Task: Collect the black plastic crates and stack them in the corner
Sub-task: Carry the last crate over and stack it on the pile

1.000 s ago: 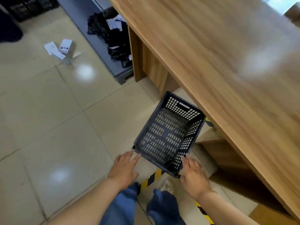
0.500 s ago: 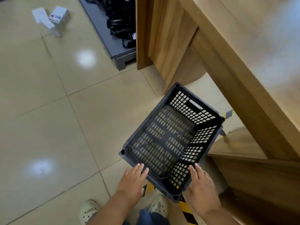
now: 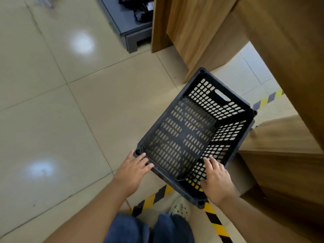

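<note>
Here the crate (image 3: 193, 135) lies just ahead, long axis running away rightward; left hand (image 3: 134, 171) and right hand (image 3: 216, 179) touch its near rim, fingers straight, loosely spread.

Left hand (image 3: 134, 170) and right hand (image 3: 216, 179) both reach forward, palms down, fingers straight, slightly spread.
</note>
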Motion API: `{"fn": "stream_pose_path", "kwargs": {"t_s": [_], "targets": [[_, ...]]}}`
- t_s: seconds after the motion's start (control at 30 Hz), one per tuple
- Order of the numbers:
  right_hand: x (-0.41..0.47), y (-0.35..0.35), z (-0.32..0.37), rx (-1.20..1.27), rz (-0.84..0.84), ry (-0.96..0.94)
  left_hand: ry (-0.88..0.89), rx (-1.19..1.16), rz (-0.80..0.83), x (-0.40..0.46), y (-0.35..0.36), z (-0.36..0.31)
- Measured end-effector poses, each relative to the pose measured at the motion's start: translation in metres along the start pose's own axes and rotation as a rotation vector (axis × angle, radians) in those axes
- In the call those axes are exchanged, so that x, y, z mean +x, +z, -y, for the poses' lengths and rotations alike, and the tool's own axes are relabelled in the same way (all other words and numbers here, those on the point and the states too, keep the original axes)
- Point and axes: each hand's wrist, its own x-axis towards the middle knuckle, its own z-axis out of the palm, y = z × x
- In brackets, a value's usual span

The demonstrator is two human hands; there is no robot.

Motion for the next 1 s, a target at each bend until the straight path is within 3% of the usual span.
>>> {"fn": "stream_pose_path", "kwargs": {"t_s": [0.2,0.4,0.53,0.67,0.73,0.8,0.93,1.0], "targets": [[0.009,0.004,0.030,0.006,0.005,-0.023,-0.023,0.063,0.049,-0.041,0.002,0.070],[0.021,0.002,0.057,-0.009,0.012,-0.049,-0.148,0.331,0.217,-0.065,-0.017,0.151],[0.036,-0.004,0.074,-0.010,-0.003,-0.066,-0.334,0.485,0.355,-0.069,-0.027,0.190],[0.057,-0.019,0.091,0.093,-0.038,-0.049,-0.532,0.418,0.392,-0.077,-0.018,0.201],[0.072,-0.027,0.092,0.111,-0.051,-0.040,-0.638,0.286,0.297,-0.082,-0.003,0.195],[0.087,-0.036,0.092,0.087,-0.056,-0.043,-0.774,0.006,0.104,-0.088,0.012,0.181],[0.111,-0.054,0.093,0.033,-0.081,-0.034,-1.061,-0.950,-0.411,-0.079,0.029,0.145],[0.123,-0.057,0.094,0.020,-0.072,-0.017,-1.220,-1.476,-0.567,-0.067,0.027,0.138]]}}
